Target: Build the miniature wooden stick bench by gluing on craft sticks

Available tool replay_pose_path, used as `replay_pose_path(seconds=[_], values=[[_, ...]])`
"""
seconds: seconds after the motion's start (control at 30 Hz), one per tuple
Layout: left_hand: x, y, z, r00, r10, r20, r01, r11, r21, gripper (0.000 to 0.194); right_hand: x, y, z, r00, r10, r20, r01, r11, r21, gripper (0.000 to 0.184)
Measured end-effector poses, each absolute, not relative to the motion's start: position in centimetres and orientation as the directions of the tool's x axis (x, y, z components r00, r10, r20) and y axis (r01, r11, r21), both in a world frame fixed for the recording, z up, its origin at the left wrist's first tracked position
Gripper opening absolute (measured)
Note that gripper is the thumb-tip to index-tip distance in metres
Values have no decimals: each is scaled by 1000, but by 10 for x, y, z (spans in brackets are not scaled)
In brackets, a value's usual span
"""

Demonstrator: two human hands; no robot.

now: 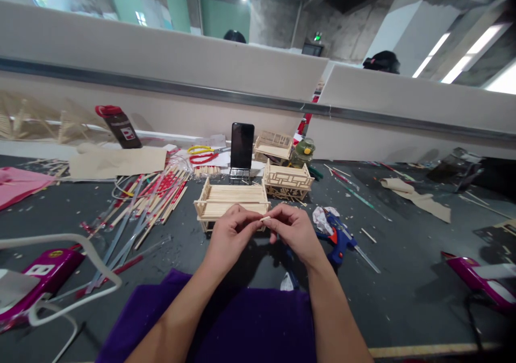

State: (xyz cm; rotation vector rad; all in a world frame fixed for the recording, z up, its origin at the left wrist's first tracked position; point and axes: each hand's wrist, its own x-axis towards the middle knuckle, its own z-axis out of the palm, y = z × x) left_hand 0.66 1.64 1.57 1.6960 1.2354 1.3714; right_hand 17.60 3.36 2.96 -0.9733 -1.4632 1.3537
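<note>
Between my two hands is a short pale wooden stick (265, 219), pinched at the fingertips. My left hand (236, 233) has its thumb and index finger closed at the left end of the stick. My right hand (293, 228) grips the other end the same way. Just behind them stands a miniature wooden bench (231, 195) built of thin sticks, partly hidden by my left hand. A small lattice-sided wooden piece (288, 179) is behind my right hand. To the right lies a blue glue gun (342, 242) with a clear glue stick in its back.
A phone (242, 145) stands on a wire holder behind the bench. Red-tipped sticks (163, 193) and glue sticks are strewn at left. Scissors (203, 154), a dark bottle (119, 127) and a green-lidded jar (304, 150) stand or lie farther back. Purple devices (52, 271) sit at both sides.
</note>
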Motion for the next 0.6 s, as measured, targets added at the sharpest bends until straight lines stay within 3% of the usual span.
replay_pose_path(seconds=[0.23,0.4,0.6], values=[[5,20,9,-24,959,283,278,-265,923,12,177,36,24,-271,960,76,47,92,-995,23],[5,22,6,-20,975,219,180,-212,960,13,177,38,21,-243,969,33,45,46,-998,25],[2,22,1,-103,916,387,433,-309,847,11,185,45,13,-238,971,-6,183,39,-982,21]])
